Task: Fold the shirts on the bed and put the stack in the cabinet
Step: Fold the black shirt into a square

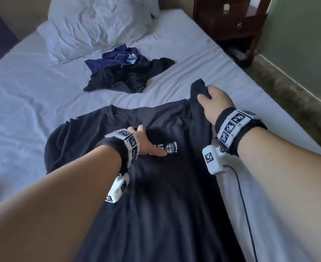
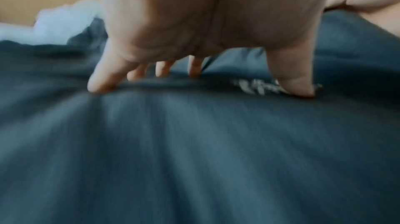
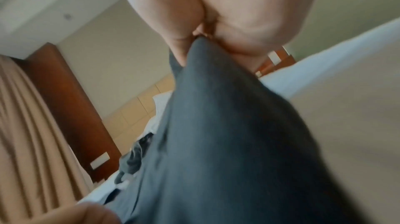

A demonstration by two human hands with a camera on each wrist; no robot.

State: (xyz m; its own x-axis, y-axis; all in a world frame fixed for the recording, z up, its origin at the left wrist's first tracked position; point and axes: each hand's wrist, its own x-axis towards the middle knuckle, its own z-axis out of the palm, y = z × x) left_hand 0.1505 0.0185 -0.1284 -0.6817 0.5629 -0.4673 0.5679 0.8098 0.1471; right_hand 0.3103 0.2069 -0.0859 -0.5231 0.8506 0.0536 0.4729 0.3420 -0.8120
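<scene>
A dark navy T-shirt [image 1: 156, 195] lies front-up on the white bed [image 1: 23, 110], with a small white chest print [image 1: 172, 147]. My left hand [image 1: 148, 144] presses flat on the chest beside that print, fingers spread and straight [image 2: 103, 80]. My right hand [image 1: 210, 103] grips the shirt's right sleeve [image 1: 199, 87] and holds it lifted off the sheet; the right wrist view shows the dark cloth [image 3: 216, 125] bunched in its fingers. Two crumpled shirts lie further up the bed, one black [image 1: 125, 76] and one blue [image 1: 122, 55].
A white pillow [image 1: 99, 25] lies at the head of the bed. A dark wooden nightstand [image 1: 229, 21] stands at the far right corner, with carpet floor [image 1: 292, 103] along the bed's right edge. A cable [image 1: 244, 205] runs from my right wrist camera.
</scene>
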